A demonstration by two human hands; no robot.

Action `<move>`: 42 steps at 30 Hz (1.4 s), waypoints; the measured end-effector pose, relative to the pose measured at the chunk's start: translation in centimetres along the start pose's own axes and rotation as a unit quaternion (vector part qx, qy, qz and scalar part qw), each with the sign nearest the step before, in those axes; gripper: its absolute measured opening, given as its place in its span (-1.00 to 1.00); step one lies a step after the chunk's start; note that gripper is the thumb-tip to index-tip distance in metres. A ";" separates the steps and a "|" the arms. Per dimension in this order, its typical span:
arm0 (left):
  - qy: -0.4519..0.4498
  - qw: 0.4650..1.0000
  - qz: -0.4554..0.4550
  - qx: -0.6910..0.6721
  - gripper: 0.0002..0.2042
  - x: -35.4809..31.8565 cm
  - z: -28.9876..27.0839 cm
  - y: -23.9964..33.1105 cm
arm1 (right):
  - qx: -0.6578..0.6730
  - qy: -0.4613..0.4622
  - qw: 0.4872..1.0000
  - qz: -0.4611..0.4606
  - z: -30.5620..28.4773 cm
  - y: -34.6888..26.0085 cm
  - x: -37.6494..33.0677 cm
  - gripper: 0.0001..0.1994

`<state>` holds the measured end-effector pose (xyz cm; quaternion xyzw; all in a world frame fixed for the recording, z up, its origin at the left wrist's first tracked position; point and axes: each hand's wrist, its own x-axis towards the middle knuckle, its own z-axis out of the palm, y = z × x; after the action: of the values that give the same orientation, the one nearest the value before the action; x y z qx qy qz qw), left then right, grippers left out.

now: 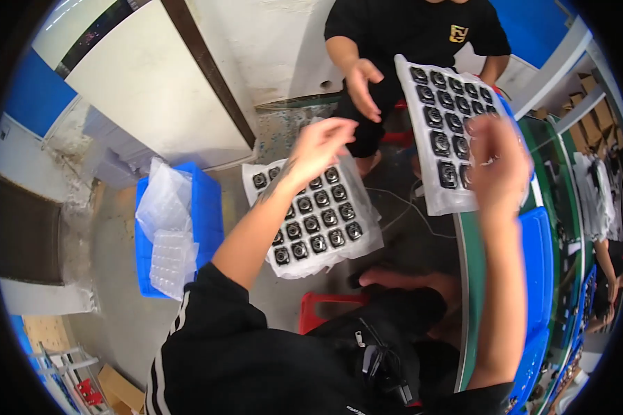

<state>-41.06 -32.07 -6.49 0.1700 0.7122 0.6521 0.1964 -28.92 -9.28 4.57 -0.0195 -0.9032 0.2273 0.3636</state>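
Note:
My left hand [320, 148] reaches over a white plastic tray [367, 241] full of round black parts [311, 223]. Its fingers are loosely stretched and apart, with nothing visible in them. More white sheets or trays show under this tray's edge. My right hand [500, 162] is over the lower right part of a second white tray [432, 197], which also carries rows of black parts [433, 116]. Motion smears the right hand's fingers, so I cannot tell whether they grip anything. This second tray is tilted and lies toward the green-topped bench [471, 277].
Across from me sits a person in a black shirt, one hand [362, 88] held beside the second tray. A blue bin [211, 207] with clear plastic trays stands on the floor at left. Blue trays [535, 270] line the bench. A red stool [318, 309] is near my legs.

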 end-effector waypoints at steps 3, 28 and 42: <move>0.400 0.874 0.103 0.255 -0.66 -6.5 -6.1 -12.9 | 0.120 -0.255 0.950 -0.131 7.4 -5.5 -7.5 -0.89; 0.404 0.884 -0.199 -0.123 -0.82 -17.7 -2.3 -23.6 | 0.083 -0.275 0.927 0.239 24.5 7.2 -17.9 -0.84; 0.356 0.922 -0.040 -0.146 -0.64 -18.4 -2.0 -19.0 | 0.210 -0.358 0.870 0.265 21.0 4.5 -16.2 -0.65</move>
<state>-25.90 -44.73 -24.22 -0.1329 0.6385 0.7577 -0.0217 -31.62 -16.81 -21.09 -0.0984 -0.8634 0.4908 -0.0630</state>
